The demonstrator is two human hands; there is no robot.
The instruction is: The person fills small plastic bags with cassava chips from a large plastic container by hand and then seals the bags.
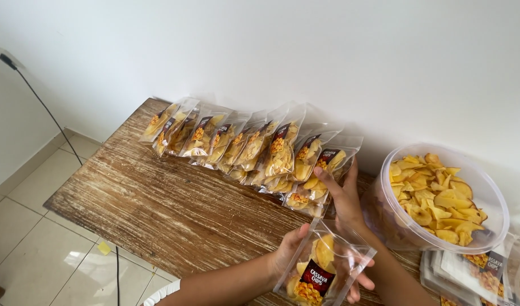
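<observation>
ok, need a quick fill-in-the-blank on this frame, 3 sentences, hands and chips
1. The left hand holds a clear pouch filled with yellow ____.
2. The right hand reaches to the near end of the row of filled pouches leaning against the ____.
3. The loose chips sit in a big clear round ____ on the wooden table.

Missing words: chips; wall; tub

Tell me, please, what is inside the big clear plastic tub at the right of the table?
The clear plastic tub holds loose yellow chips, piled close to its rim. The top layer hides the chips deeper down and the tub's bottom. Flat pouches lie partly under it.
</observation>
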